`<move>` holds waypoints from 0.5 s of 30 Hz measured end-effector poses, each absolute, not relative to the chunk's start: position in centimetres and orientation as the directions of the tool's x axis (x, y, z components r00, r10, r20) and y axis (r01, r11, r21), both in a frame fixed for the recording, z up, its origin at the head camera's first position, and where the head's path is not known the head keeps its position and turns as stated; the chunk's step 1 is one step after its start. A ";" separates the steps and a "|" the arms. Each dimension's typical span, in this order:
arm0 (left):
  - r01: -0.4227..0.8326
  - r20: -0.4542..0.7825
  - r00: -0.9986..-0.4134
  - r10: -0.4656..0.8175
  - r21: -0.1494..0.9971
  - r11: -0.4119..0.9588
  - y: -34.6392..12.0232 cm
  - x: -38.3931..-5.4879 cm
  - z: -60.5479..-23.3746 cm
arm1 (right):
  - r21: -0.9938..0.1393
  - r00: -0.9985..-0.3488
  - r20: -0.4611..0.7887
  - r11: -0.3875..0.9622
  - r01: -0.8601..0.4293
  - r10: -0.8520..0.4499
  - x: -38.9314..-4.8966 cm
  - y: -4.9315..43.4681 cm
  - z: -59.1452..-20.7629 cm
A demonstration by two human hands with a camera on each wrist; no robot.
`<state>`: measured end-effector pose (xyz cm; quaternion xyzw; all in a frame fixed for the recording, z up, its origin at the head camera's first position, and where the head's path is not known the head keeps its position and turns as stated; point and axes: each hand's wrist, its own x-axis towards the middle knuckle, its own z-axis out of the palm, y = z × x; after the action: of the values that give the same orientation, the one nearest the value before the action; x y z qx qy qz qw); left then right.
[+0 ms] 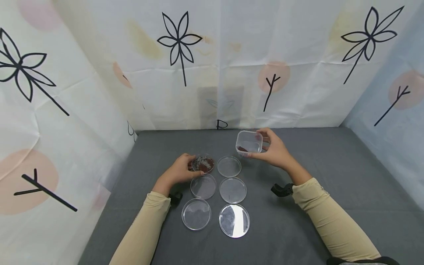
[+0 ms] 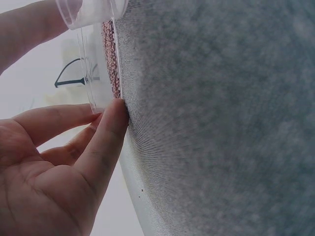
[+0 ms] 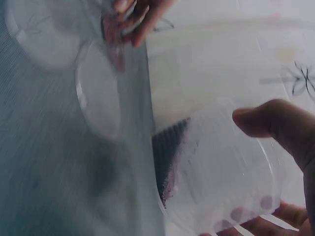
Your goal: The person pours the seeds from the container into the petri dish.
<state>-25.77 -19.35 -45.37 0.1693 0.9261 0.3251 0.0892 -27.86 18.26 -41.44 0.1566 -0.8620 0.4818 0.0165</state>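
The right hand [image 1: 273,150] grips a clear square plastic tub [image 1: 250,142] above the grey table [image 1: 285,232], likely light, stiff and best held by opposite walls, while the left hand [image 1: 179,169] pinches a round clear plastic dish [image 1: 212,165].

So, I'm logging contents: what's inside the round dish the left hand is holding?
The round dish in the left hand holds reddish-brown granules. Greyish speckling also shows there; what it is, I can't tell. The dish's floor beneath the granules is covered.
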 end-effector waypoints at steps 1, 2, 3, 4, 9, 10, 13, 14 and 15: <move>0.255 -0.056 -0.927 0.371 0.633 0.731 -19.4 -25.8 -45.4 | -0.826 -0.954 0.162 0.493 -0.271 -0.252 -27.7 19.1 -41.7; 0.253 -0.057 -0.927 0.371 0.635 0.730 -19.4 -25.8 -45.5 | -0.827 -0.956 0.148 0.498 -0.261 -0.255 -27.5 19.9 -41.9; 0.247 -0.063 -0.927 0.370 0.641 0.727 -19.3 -25.8 -45.5 | -0.829 -0.957 0.131 0.500 -0.249 -0.258 -27.3 20.7 -42.2; 0.247 -0.064 -0.926 0.372 0.643 0.725 -19.3 -25.9 -45.5 | -0.832 -0.958 0.114 0.502 -0.237 -0.263 -27.0 21.4 -42.4; 0.242 -0.069 -0.923 0.378 0.658 0.712 -19.1 -25.9 -45.8 | -0.850 -0.955 0.049 0.490 -0.194 -0.294 -25.5 24.6 -43.0; 0.240 -0.069 -0.924 0.376 0.660 0.712 -19.1 -25.8 -45.8 | -0.851 -0.954 0.044 0.489 -0.191 -0.297 -25.3 25.1 -43.1; 0.229 -0.074 -0.928 0.365 0.661 0.715 -19.2 -25.7 -45.7 | -0.856 -0.955 0.033 0.485 -0.179 -0.293 -24.8 26.4 -43.4; 0.233 -0.071 -0.928 0.367 0.658 0.716 -19.3 -25.7 -45.6 | -0.858 -0.956 0.035 0.482 -0.178 -0.291 -24.6 26.8 -43.5; 0.235 -0.068 -0.928 0.366 0.656 0.717 -19.3 -25.7 -45.5 | -0.861 -0.957 0.035 0.478 -0.176 -0.289 -24.5 27.2 -43.5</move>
<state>-25.72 -19.33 -45.52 0.1633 0.9215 0.3389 0.0967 -24.49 27.20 -43.54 0.1354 -0.8578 0.4926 -0.0573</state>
